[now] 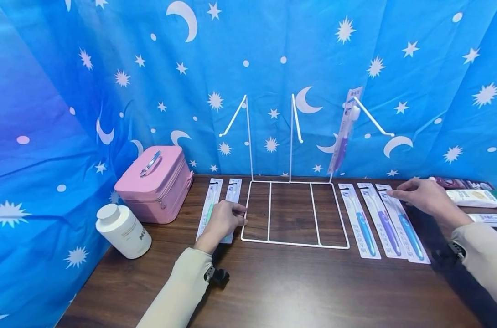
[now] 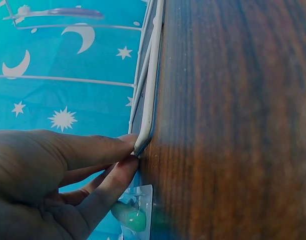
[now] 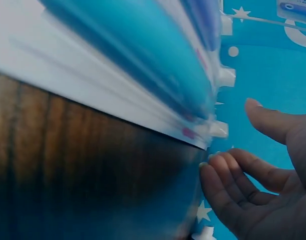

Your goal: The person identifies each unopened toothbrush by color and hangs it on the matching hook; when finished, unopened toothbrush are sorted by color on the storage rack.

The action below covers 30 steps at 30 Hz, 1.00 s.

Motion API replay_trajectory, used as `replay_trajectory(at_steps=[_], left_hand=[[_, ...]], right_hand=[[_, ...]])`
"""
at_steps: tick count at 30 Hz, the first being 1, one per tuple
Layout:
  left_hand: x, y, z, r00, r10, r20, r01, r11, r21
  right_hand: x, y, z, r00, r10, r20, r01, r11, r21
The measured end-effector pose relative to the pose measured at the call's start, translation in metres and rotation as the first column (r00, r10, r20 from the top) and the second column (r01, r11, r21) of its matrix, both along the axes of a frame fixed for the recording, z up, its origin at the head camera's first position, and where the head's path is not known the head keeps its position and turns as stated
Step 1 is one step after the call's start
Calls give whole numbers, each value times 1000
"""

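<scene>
My left hand pinches the left side of a white wire rack near its front corner; the left wrist view shows thumb and finger on the wire. A packaged purple toothbrush hangs on the rack's right hook. Over the top end of a packaged blue toothbrush, my right hand is held with thumb and fingers apart. Beside it lie a packaged purple toothbrush and another blue one. Two packaged toothbrushes lie by my left hand, partly covered by it.
A pink case and a white bottle stand at the left of the wooden table. Toothpaste tubes and a small packet lie at the right edge. Behind the rack hangs a blue patterned cloth.
</scene>
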<state>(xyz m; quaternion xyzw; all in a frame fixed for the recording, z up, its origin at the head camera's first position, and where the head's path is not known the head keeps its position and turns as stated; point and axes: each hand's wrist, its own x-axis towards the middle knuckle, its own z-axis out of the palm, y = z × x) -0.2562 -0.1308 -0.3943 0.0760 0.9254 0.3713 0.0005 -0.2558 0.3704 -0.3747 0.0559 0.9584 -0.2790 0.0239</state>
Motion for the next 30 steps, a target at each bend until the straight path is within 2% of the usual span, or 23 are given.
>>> replay_trajectory(at_steps=[5, 15, 20, 23, 25, 30], left_hand=[[0, -1, -2, 1000, 2, 0, -2, 1000, -6], [-1, 0, 0, 1000, -2, 19, 2, 1000, -16], [0, 1, 0, 999, 4, 31, -4, 1000, -10], [0, 1, 0, 1000, 1, 25, -1, 1000, -8], [0, 1, 0, 1000, 2, 19, -1, 1000, -6], [0, 0, 0, 1000, 1, 15, -1, 1000, -12]], right_hand=[[-2, -1, -5, 1000, -14, 26, 13, 999, 47], [-1, -1, -6, 999, -39, 25, 39, 999, -19], [5, 0, 2, 997, -67, 25, 68, 995, -66], [8, 2, 8, 998, -52, -20, 50, 994, -93], [9, 3, 13, 998, -37, -57, 32, 997, -77], [19, 0, 30, 995, -35, -91, 27, 996, -91]])
